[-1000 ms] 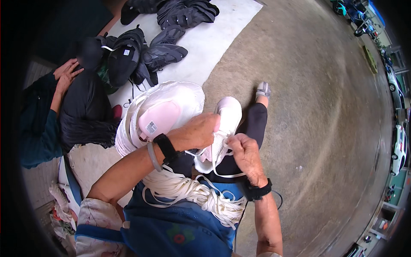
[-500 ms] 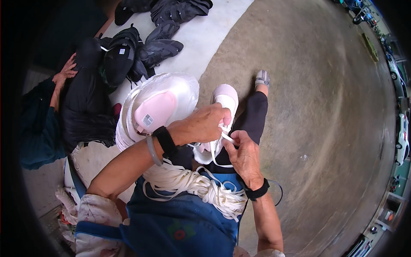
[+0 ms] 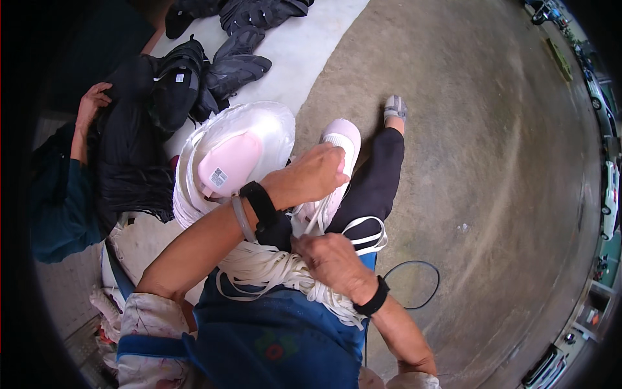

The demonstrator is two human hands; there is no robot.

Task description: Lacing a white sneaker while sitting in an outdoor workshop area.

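A white and pale pink shoe (image 3: 342, 135) lies over my lap, toe pointing away. My left hand (image 3: 310, 174) is closed over its front, fingers wrapped on the upper; the fingertips are partly hidden. White shoelace (image 3: 317, 217) runs from the shoe's opening toward my right hand (image 3: 334, 260). That hand is closed on the lace, slightly blurred, just above a thick bundle of loose white laces (image 3: 259, 267) on my blue apron (image 3: 259, 324). A lace loop (image 3: 383, 236) sticks out beside it, over my dark trouser leg.
Left of the shoe stands a nested stack of white shoe parts (image 3: 275, 123) with a pink, labelled piece (image 3: 231, 162). Black shoes (image 3: 240, 74) lie on the white surface (image 3: 304, 45) beyond. At far left, another person's hand (image 3: 94, 102) touches black material. A dark cable loop (image 3: 438, 275) hangs at right.
My right hand has moved down and left from the shoe's lacing to the lace bundle, drawing lace along. My left hand stays on the shoe. The other person's hand has shifted slightly.
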